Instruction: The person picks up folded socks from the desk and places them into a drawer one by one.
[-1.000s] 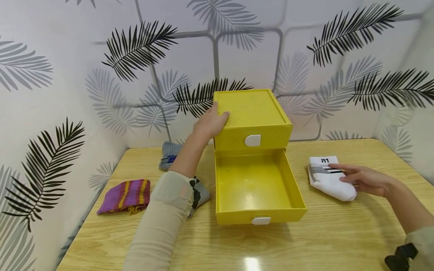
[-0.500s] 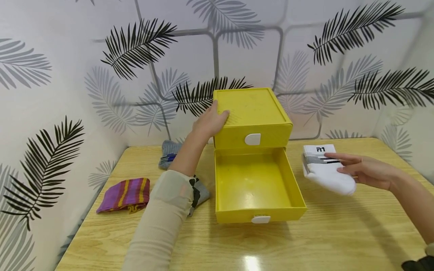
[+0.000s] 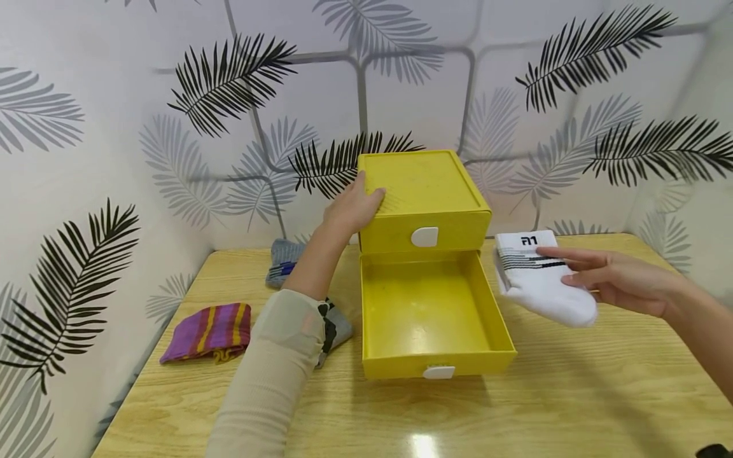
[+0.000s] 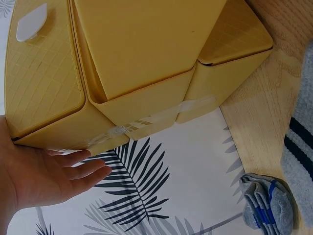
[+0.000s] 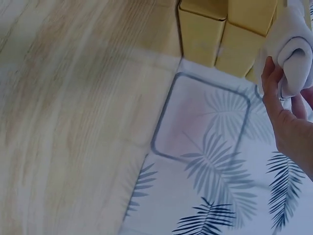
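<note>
My left hand (image 3: 350,207) rests on the upper left edge of a yellow drawer unit (image 3: 429,184), thumb on top. In the left wrist view, its straight fingers (image 4: 80,171) lie along the unit's side. The top drawer is closed, and the pulled-out drawer (image 3: 426,318) below it has a bare floor. My right hand (image 3: 624,280) holds folded white socks (image 3: 529,261) with grey and black stripes between thumb and fingers. They hang over the table, right of the drawer. From the right wrist view, the rolled end of the white socks (image 5: 293,54) shows in the hand.
Left of the unit lie a purple, yellow-striped sock bundle (image 3: 212,331), a grey-blue sock bundle (image 3: 280,261) and a grey sock with black (image 3: 338,327), partly behind my left forearm. A leaf-patterned wall (image 3: 412,95) stands behind the wooden table (image 3: 550,407).
My right hand has lifted the white socks off the table and carried them leftward, closer to the drawer unit. My left hand stays on the unit's edge.
</note>
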Demonstrator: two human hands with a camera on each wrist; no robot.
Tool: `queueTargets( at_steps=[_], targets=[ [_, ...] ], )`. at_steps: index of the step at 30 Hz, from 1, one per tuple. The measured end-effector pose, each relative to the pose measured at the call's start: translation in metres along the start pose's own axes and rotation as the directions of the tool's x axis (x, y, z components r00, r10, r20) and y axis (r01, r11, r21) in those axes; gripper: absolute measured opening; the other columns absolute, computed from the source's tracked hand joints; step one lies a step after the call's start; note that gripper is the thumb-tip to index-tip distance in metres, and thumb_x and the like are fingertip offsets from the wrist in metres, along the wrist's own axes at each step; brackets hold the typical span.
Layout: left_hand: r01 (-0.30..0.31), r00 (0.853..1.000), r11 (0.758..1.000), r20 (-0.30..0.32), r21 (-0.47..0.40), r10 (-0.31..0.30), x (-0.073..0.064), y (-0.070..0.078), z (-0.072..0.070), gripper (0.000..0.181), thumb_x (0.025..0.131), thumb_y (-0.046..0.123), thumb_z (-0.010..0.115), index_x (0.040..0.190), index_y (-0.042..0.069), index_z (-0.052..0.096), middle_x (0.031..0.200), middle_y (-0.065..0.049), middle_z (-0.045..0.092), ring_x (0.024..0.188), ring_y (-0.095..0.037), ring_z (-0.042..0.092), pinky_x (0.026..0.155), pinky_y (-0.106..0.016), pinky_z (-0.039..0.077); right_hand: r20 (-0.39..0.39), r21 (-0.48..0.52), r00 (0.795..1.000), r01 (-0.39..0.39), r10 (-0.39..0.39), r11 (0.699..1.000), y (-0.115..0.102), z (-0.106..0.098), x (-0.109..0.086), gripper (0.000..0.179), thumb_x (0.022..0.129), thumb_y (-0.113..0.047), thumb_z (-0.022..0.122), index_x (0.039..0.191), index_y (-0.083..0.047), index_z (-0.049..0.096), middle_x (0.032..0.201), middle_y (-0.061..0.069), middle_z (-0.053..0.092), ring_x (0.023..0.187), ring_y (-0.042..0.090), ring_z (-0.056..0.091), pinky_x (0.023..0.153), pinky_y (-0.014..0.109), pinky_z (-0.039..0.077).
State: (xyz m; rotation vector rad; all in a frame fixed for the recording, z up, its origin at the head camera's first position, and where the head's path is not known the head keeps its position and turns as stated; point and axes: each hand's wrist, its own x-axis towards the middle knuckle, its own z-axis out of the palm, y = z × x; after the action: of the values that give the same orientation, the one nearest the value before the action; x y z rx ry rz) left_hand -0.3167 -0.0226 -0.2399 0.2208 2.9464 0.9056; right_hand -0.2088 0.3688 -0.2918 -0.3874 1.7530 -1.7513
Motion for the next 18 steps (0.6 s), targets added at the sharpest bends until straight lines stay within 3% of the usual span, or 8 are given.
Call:
queueTargets(
  at_steps=[10,18],
  targets=[
    [0.001,1.0,1.0,-0.007,-0.01,-0.002,0.0,-0.002,0.001,0.069,0.095,0.051,0.03,0.15,0.019,0.002,0.151,-0.004,0.016,0.134,-0.028,0.02,0.103,-0.051,0.019,0.051,-0.005,0.998,0.023,-0.023,1.0,-0.012,0.029,0.003,0.054,0.098,0.002,0.034,0.142,-0.029,0.037,0.134,-0.003,0.038,0.108,0.022,0.05,0.085,0.039,0.046],
    [-0.005,1.0,1.0,-0.01,0.001,0.005,0.0,-0.001,0.002,0.068,0.095,0.05,0.029,0.15,0.019,0.003,0.151,-0.004,0.015,0.134,-0.027,0.02,0.103,-0.049,0.021,0.067,-0.055,0.997,0.035,-0.031,0.998,-0.017,0.055,0.011,0.053,0.097,0.002,0.038,0.142,-0.026,0.039,0.136,-0.002,0.036,0.107,0.023,0.049,0.085,0.037,0.046]
  ],
)
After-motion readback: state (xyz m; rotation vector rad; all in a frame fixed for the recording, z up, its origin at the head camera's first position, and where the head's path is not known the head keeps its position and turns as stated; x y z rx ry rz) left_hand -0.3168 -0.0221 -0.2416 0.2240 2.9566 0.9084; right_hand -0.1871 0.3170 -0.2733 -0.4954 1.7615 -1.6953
